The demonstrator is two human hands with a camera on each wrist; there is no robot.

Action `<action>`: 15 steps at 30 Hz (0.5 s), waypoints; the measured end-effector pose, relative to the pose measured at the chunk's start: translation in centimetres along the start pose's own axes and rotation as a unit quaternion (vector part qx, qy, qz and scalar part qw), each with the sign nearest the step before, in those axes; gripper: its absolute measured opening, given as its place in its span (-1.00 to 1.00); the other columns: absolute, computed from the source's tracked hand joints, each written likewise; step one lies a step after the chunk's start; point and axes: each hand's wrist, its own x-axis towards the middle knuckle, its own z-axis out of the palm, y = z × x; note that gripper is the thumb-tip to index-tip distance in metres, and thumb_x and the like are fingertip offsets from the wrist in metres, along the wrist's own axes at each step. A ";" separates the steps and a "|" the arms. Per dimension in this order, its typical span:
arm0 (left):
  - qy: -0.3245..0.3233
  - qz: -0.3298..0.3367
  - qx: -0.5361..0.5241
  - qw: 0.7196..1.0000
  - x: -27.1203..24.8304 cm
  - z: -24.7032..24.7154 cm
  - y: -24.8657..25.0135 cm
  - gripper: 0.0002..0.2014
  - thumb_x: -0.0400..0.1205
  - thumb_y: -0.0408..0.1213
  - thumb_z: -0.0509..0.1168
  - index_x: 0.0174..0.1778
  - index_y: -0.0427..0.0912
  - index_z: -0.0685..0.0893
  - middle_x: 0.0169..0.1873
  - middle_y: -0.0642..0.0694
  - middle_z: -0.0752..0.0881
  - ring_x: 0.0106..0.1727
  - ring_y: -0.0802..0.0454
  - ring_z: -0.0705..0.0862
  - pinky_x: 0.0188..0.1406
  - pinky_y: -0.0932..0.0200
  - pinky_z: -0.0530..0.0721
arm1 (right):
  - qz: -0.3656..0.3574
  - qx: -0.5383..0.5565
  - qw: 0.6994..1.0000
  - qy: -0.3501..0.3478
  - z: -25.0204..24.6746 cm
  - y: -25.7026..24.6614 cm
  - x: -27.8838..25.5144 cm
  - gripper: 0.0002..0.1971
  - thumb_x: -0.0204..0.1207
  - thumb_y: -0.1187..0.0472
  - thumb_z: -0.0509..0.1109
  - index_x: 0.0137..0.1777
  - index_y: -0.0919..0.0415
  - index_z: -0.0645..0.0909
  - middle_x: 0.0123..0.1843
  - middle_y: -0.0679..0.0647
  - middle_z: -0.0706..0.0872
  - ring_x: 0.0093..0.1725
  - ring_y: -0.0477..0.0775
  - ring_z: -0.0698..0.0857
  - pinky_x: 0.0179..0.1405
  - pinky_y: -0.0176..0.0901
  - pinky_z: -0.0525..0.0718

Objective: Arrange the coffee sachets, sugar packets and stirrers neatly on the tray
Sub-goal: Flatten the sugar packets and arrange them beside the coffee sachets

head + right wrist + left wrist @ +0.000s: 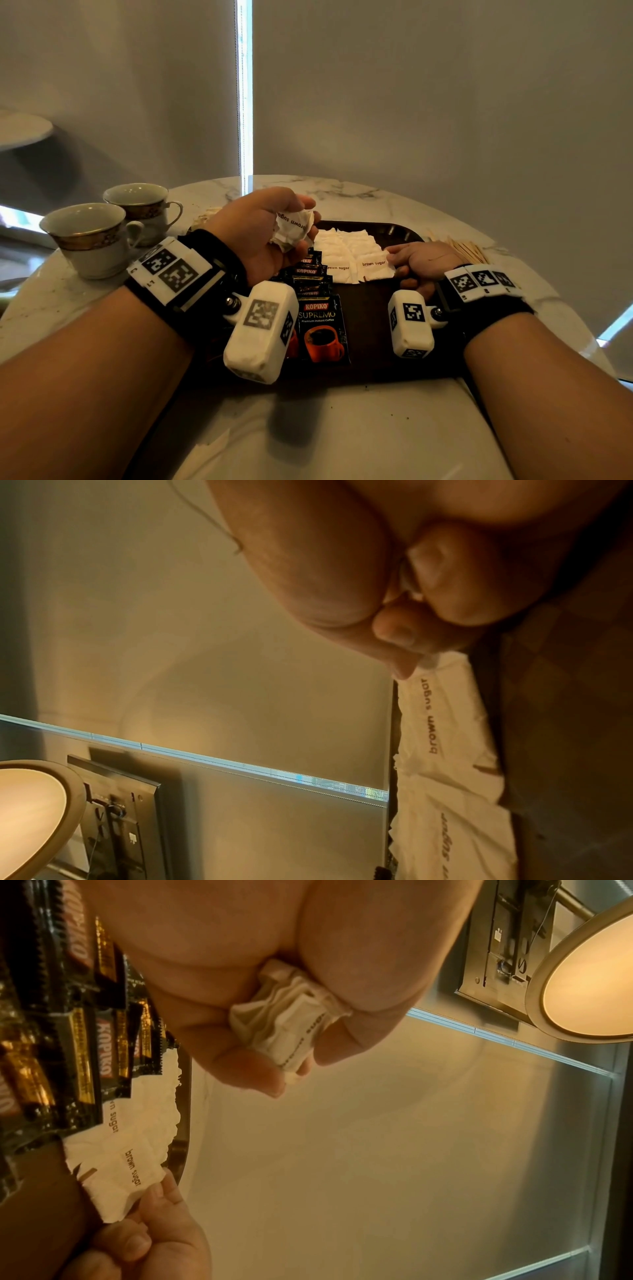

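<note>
My left hand [305, 226] hovers over the tray's far left and grips a crumpled bundle of white brown sugar packets [294, 230], also seen from below [287, 1026]. Black Kopiko coffee sachets [320, 308] lie in an overlapping column on the dark tray [373, 339]; they show at the left of the left wrist view [78, 1047]. Beside them lie two overlapping rows of sugar packets [346, 250]. My right hand [394, 260] pinches the corner of the nearest right packet [375, 269] [438, 710], which rests on the tray. Wooden stirrers [469, 250] lie on the table right of the tray.
Two gold-banded teacups [92, 236] [144, 209] stand on the round marble table [359, 195] to the left of the tray. Some pale items [209, 216] lie behind my left wrist. A grey blind hangs close behind the table.
</note>
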 end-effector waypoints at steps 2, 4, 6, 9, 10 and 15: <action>-0.001 -0.001 -0.001 1.000 0.0 0.0 0.0 -0.83 0.64 -0.40 0.20 0.04 -0.25 0.68 -0.10 -0.24 0.70 -0.33 -0.02 0.68 -0.50 0.23 0.62 | 0.003 -0.006 1.000 0.000 0.0 0.0 0.0 -0.85 0.68 0.30 0.30 0.14 0.11 0.64 -0.33 0.08 0.58 -0.52 -0.07 0.38 -0.55 -0.26 0.29; 0.000 -0.003 0.001 1.000 0.0 -0.1 0.0 -0.83 0.63 -0.39 0.20 0.05 -0.25 0.68 -0.08 -0.24 0.70 -0.32 -0.03 0.69 -0.50 0.21 0.63 | 0.007 -0.012 1.000 -0.001 0.1 -0.1 -0.1 -0.85 0.68 0.28 0.30 0.16 0.11 0.63 -0.36 0.07 0.57 -0.54 -0.07 0.38 -0.56 -0.26 0.30; 0.000 -0.004 -0.001 1.000 0.0 -0.1 0.0 -0.82 0.63 -0.39 0.20 0.07 -0.26 0.68 -0.06 -0.26 0.70 -0.32 -0.03 0.70 -0.50 0.21 0.64 | 0.009 -0.014 1.000 -0.002 0.2 -0.2 -0.4 -0.84 0.69 0.27 0.30 0.19 0.10 0.63 -0.37 0.07 0.57 -0.55 -0.07 0.38 -0.59 -0.26 0.31; 0.000 -0.004 -0.007 1.000 0.0 -0.2 0.0 -0.81 0.62 -0.40 0.20 0.08 -0.28 0.68 -0.03 -0.28 0.69 -0.28 -0.05 0.69 -0.49 0.19 0.64 | 0.011 -0.020 1.000 -0.002 0.2 -0.3 -1.0 -0.85 0.71 0.24 0.28 0.19 0.09 0.63 -0.42 0.05 0.54 -0.59 -0.08 0.36 -0.69 -0.29 0.30; -0.001 -0.005 -0.009 1.000 0.0 -0.2 0.0 -0.80 0.62 -0.40 0.20 0.08 -0.28 0.68 -0.01 -0.29 0.68 -0.26 -0.06 0.69 -0.48 0.18 0.65 | 0.012 -0.017 1.000 0.000 0.2 -0.3 -1.1 -0.85 0.71 0.23 0.28 0.19 0.10 0.63 -0.44 0.04 0.53 -0.60 -0.08 0.35 -0.72 -0.30 0.29; -0.010 -0.016 -0.024 1.000 0.2 -0.3 0.1 -0.76 0.59 -0.40 0.14 0.08 -0.31 0.66 -0.02 -0.34 0.67 -0.22 -0.12 0.70 -0.48 0.15 0.67 | 0.001 0.023 0.999 0.024 0.4 -0.2 -1.4 -0.87 0.68 0.24 0.32 0.16 0.15 0.66 -0.42 0.06 0.57 -0.62 -0.09 0.38 -0.74 -0.31 0.28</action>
